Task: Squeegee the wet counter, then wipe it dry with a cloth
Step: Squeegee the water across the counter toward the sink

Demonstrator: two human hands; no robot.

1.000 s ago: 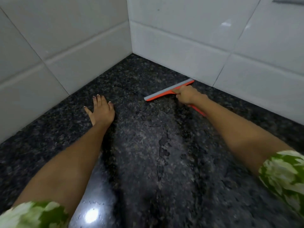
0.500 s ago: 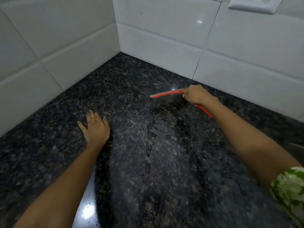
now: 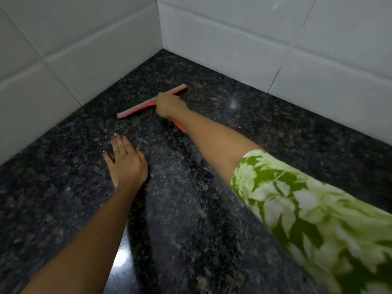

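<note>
We hold the squeegee [image 3: 137, 108] in our right hand [image 3: 167, 105], with our fingers curled tight around its orange handle. The long blade sticks out on both sides of that hand, a longer bit toward the left wall and a shorter bit toward the corner. The blade seems to lie on the counter [image 3: 297, 132], far back near the corner where the two tiled walls [image 3: 233, 39] meet.

Our left hand [image 3: 126, 160] holds nothing. It lies flat on the counter with straight fingers, nearer to us than the squeegee hand and a little to its left.

We think this is the start of a pull. To do it well, we should keep the whole blade pressed down evenly, so no end lifts up. Then we pull it straight toward us in one slow, steady go. The water will run ahead of the blade, so the flat hand should stay out of the way. We see no cloth yet, so the drying comes later.
</note>
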